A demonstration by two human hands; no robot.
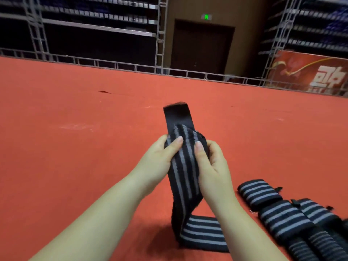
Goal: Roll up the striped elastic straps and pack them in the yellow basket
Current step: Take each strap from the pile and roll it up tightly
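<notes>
A black strap with grey stripes (185,166) is held up in front of me over the red carpet. My left hand (160,162) grips its left edge, thumb on the striped face. My right hand (211,166) grips the right edge, thumb pressed on the stripes as well. The strap's plain black end (178,114) sticks up above my hands. Its lower part hangs down and lies folded on the carpet (203,234). Several rolled striped straps (282,213) lie on the carpet at the lower right. No yellow basket is in view.
Red carpet (75,138) covers the floor all around. A low metal rail (131,65) runs along its far edge, with metal scaffolding and dark stands behind. A brown door (201,48) and a red banner (308,72) stand at the back.
</notes>
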